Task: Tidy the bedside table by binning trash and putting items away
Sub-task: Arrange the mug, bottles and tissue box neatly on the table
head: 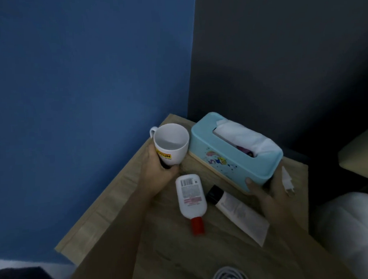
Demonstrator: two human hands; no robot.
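Both hands occupied at the far corner of the worktop (122, 205).

The left hand (157, 174) is wrapped around the white mug (171, 144); between the hands lie the bottle (190, 195), red cap toward the person, and the tube (239, 210), angled; the right hand (269, 190) clasps the tissue box (228, 158) at its near end.

The left hand (157, 172) reaches forward from a bare forearm that runs up from the lower left; its fingers curl round the base of a mug (171, 143), thumb on the near side; the right hand (269, 190) comes in from the lower right, palm turned inward, fingers spread against the near end of a box (234, 149), thumb on its front edge.
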